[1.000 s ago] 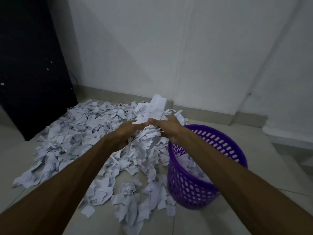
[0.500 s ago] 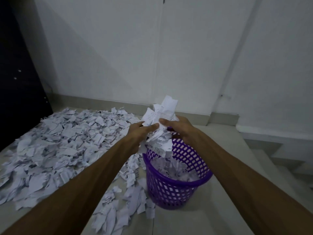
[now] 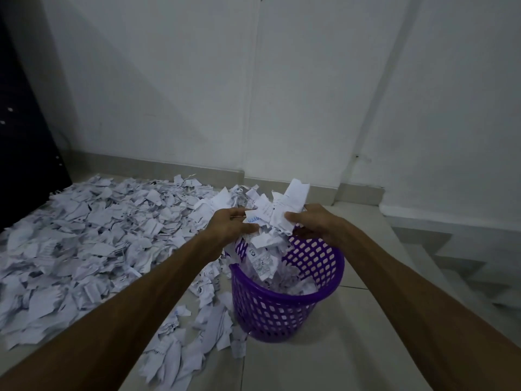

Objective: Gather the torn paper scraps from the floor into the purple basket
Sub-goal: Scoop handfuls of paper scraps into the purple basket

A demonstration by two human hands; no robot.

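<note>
Both hands up over the purple basket (image 3: 287, 309). Left hand (image 3: 229, 224) and right hand (image 3: 314, 224) press a bundle of scraps (image 3: 277, 214) between them from either side; each grip is curled onto the paper, thumbs on the near face. Lower end of the bundle hangs down past the basket rim, strips trailing inside. Basket stands upright on the tiled floor (image 3: 324, 362), some paper already in it. Big spread of loose scraps (image 3: 84, 244) lies on the floor left of the basket, reaching the wall (image 3: 169, 94).
</note>
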